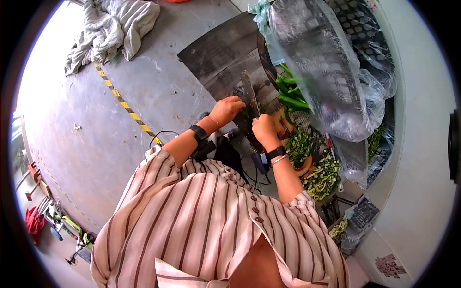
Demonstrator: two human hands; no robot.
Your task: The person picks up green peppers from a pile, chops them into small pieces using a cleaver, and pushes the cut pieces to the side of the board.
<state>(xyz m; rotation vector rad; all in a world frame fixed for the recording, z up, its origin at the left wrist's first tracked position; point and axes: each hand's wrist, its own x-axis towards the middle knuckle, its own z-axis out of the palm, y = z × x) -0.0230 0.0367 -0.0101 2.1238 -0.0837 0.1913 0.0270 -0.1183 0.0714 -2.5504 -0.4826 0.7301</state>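
Note:
My right hand (265, 132) is closed around the handle of a knife (250, 93), whose broad blade points away from me over the dark table (216, 57). My left hand (228, 109) is to the left of the blade, its fingers curled together at the table's edge. A bit of green shows by those fingertips, too small to name. Whole long green peppers (294, 99) lie beyond my right hand, partly under a plastic bag. Chopped green pieces (321, 178) and a leafy-looking green heap (299, 146) are to the right of my right wrist.
A large clear plastic bag (317, 62) covers the table's right side, close to a pale wall (418, 144). Yellow-and-black tape (117, 93) runs across the grey floor on the left. A crumpled grey cloth (115, 29) lies at the upper left.

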